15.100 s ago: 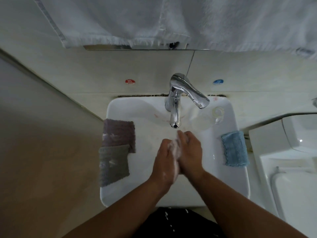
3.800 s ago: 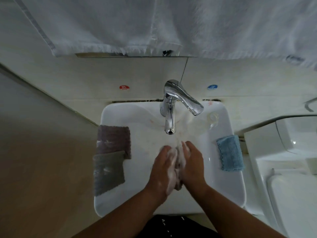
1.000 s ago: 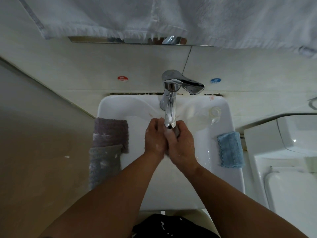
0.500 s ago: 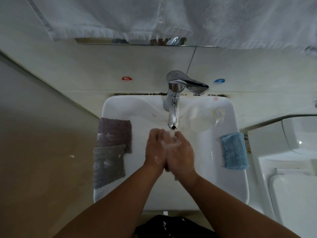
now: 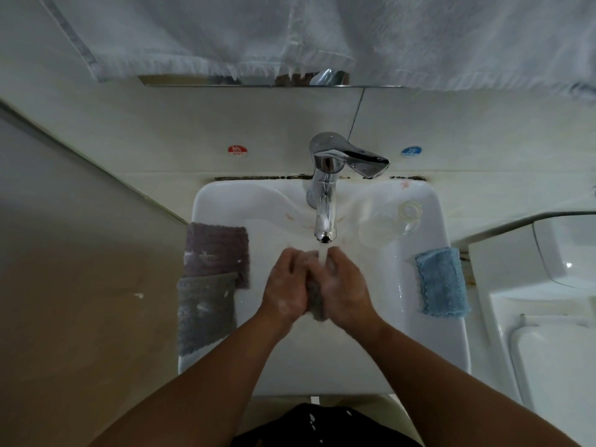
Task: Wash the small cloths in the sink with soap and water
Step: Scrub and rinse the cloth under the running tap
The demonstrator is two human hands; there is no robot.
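Observation:
My left hand (image 5: 285, 287) and my right hand (image 5: 345, 285) are pressed together over the white sink (image 5: 429, 343), gripping a small grey cloth (image 5: 315, 301) between them. Water runs from the chrome tap (image 5: 325, 201) onto the cloth and my fingers. Soap foam clings to both hands. A purple cloth (image 5: 216, 253) and a grey cloth (image 5: 204, 312) hang over the sink's left rim. A blue cloth (image 5: 442, 282) lies on the right rim.
A clear glass (image 5: 392, 222) lies on its side at the sink's back right. White towels (image 5: 322, 33) hang above the mirror edge. A toilet tank (image 5: 554, 285) stands right of the sink, and a wall (image 5: 80, 285) closes in the left side.
My hands moved from right under the spout back toward me a little. The grey cloth now shows between my palms under the running water. The tap handle was raised since the older frames.

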